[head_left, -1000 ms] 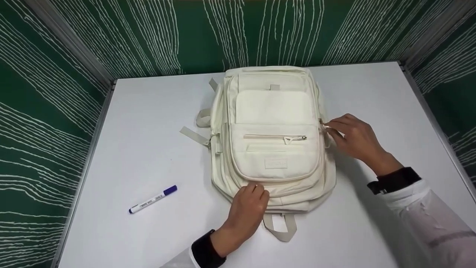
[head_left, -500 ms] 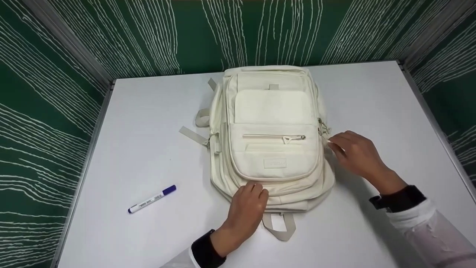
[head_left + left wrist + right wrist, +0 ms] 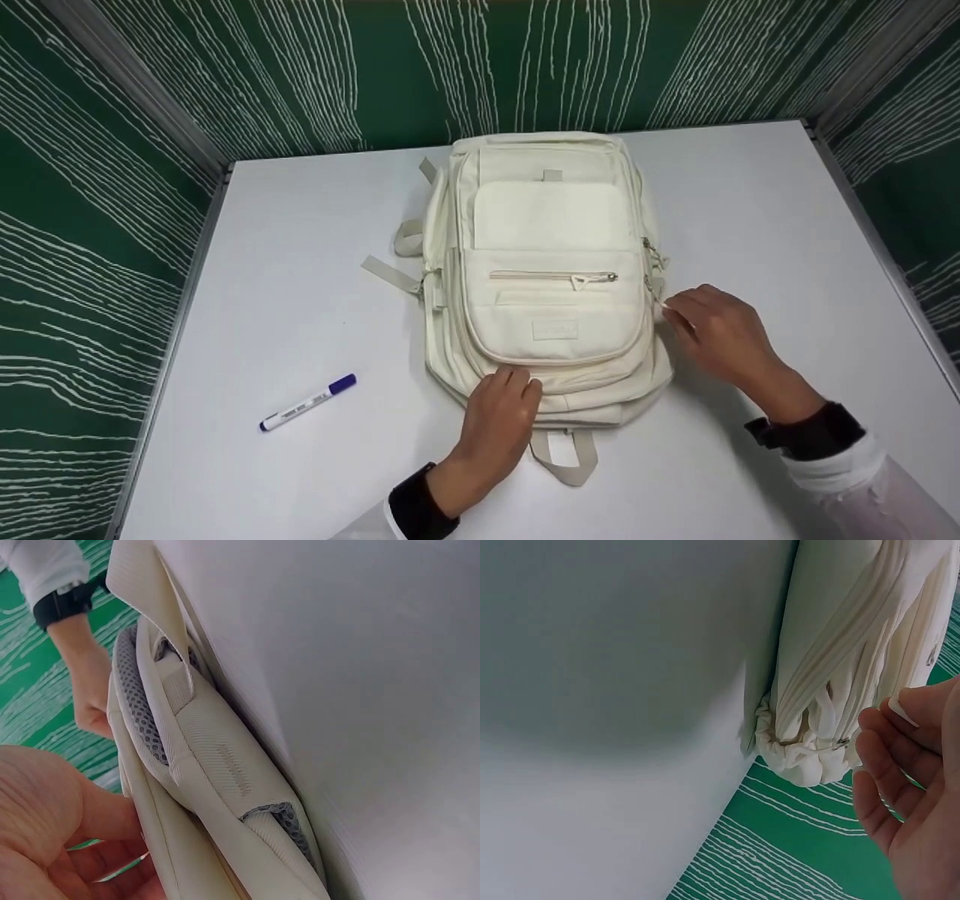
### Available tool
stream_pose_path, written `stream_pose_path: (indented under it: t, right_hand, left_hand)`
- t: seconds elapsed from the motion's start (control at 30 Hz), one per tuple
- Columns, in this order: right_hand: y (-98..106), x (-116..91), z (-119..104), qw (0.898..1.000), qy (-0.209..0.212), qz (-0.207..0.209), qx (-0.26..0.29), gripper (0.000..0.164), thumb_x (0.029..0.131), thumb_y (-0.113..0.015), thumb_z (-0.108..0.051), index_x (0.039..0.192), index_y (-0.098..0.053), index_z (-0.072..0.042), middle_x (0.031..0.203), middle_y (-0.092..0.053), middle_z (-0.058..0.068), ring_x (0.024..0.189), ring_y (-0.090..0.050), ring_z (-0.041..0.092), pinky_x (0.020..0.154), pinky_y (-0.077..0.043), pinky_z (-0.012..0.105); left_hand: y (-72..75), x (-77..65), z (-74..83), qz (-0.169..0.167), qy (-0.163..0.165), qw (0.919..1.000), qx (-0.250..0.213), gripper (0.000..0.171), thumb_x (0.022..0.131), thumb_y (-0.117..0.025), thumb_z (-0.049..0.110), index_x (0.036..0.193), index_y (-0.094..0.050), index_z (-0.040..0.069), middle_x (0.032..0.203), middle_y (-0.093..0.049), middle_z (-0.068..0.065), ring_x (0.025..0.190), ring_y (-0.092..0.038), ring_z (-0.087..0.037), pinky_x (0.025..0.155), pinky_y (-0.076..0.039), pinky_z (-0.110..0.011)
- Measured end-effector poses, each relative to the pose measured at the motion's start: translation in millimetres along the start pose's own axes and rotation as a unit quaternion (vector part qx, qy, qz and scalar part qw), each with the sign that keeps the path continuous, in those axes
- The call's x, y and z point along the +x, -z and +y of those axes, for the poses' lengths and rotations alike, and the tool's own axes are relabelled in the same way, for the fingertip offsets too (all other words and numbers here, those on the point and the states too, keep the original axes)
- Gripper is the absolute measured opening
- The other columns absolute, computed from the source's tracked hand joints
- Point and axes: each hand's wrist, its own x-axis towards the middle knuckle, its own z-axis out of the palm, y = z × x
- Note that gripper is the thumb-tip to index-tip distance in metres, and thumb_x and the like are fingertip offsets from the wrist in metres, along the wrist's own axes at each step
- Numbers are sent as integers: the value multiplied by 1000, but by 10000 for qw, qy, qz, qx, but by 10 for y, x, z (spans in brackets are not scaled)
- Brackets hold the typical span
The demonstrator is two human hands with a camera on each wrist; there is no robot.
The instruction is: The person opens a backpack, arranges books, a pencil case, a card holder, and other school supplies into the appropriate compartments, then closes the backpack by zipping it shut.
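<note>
A cream backpack [image 3: 555, 217] lies on the white table with its front pockets up and a webbing loop [image 3: 576, 459] at the near end. At the near edge of its front, my left hand [image 3: 501, 427] grips the fabric with curled fingers; in the left wrist view, the thumb [image 3: 105, 811] presses against the cream cloth. My right hand [image 3: 716, 330], beside the bag's right side, pinches a pale zipper pull [image 3: 901, 711] between thumb and fingertips. Another zipper pull [image 3: 660, 261] hangs farther up that side. A short front zipper [image 3: 555, 277] crosses the front pocket.
A white marker with a purple cap [image 3: 307, 403] lies on the table [image 3: 300, 247], left of the bag. Loose straps [image 3: 391, 274] stick out from the bag's left side. Green panels with white streaks [image 3: 525, 67] stand around the table.
My right hand has moved down along the bag's right side toward me, with the zipper pull in its pinch. My left hand stays at the near edge of the bag.
</note>
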Motion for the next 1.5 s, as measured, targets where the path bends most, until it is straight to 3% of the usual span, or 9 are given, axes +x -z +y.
stream_pose_path:
  t: [0.53,0.93,1.5]
  right_hand:
    - [10,-267,-423,9999,0,-121,42,6,82,-72,0,88,-75,0,83,-72,7,73,-63,23,61,-51,37]
    - [-33,-262,-728,9994,-141,-125,286,12,87,-67,-5,75,-69,-8,74,-66,-1,67,-56,14,58,-46,31]
    - [-136,-185,-1136,9979,117,-216,600,12,86,-72,-4,75,-71,-9,74,-66,-2,69,-59,10,60,-51,29]
  left_hand:
    - [-10,-1,0,19,-29,10000,-93,19,77,-83,-7,85,-73,7,83,-57,-3,81,-59,-15,63,-45,-23]
    - [-1,4,1,98,-41,9998,-180,19,77,-80,-9,84,-73,7,81,-57,-3,80,-59,-16,62,-45,-24]
    - [4,3,6,-64,-10,9997,-232,21,73,-79,-10,86,-76,6,84,-60,-4,86,-62,-17,65,-48,-25]
